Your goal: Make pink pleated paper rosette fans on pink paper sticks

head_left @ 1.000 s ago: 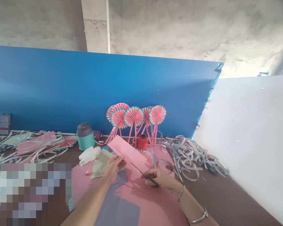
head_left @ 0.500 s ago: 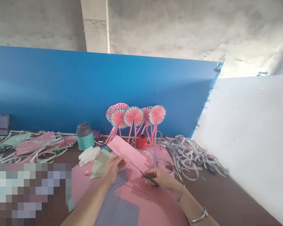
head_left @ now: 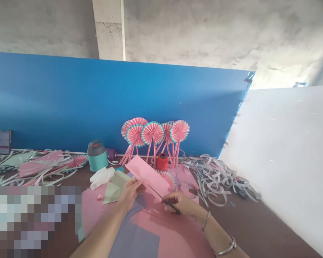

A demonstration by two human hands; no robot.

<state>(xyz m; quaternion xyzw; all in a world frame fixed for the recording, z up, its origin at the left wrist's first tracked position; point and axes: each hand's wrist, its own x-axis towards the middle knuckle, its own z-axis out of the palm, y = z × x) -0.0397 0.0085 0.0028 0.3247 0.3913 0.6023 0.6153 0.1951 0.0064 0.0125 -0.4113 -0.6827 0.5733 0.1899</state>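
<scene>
My left hand (head_left: 131, 191) pinches the near edge of a pink paper strip (head_left: 148, 173), which tilts above the table. In my right hand (head_left: 179, 204) is a pair of dark scissors (head_left: 173, 206), its fingers closed round the handles. The narrow blades point up and left along the lower edge of the strip; whether they are apart is too fine to tell. Below both hands lie a large pink paper sheet (head_left: 183, 233) and a grey-blue paper sheet (head_left: 134, 236). A pale green sheet (head_left: 117, 186) sits to the left of my left hand.
Several pink pleated paper fans (head_left: 152, 133) lean against the blue panel (head_left: 70, 96). A red spool (head_left: 162, 162) stands before them. A teal-and-grey container (head_left: 97, 157) and crumpled white tissue (head_left: 102, 178) are left. Curled paper strips (head_left: 212, 175) heap at right.
The pink strip has shifted slightly to the right along with my left hand. My right hand and the scissors have barely moved.
</scene>
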